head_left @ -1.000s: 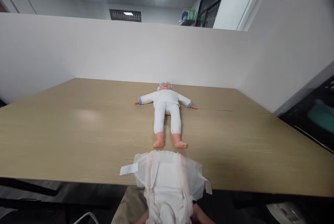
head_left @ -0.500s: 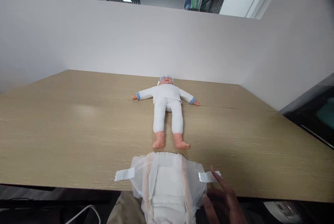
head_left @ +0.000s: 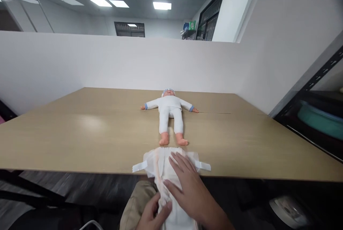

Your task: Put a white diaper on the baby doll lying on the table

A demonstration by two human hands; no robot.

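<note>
A baby doll (head_left: 170,115) in a white suit lies on its back on the wooden table (head_left: 80,140), arms spread, feet towards me. An unfolded white diaper (head_left: 158,162) drapes over the table's near edge, just short of the doll's feet, its tabs sticking out both sides. My right hand (head_left: 187,185) lies flat on the diaper, fingers spread and stretched. My left hand (head_left: 152,215) is below the table edge, its fingers closed on the diaper's lower part, over my lap.
White partition walls stand behind and to the right of the table. A dark shelf unit (head_left: 316,115) with a teal object is at the right. A white item (head_left: 289,212) lies on the floor at the lower right.
My right hand has moved from beside the right tab onto the middle of the diaper. My left hand has come into view, gripping the diaper's lower part. The view has pulled back.
</note>
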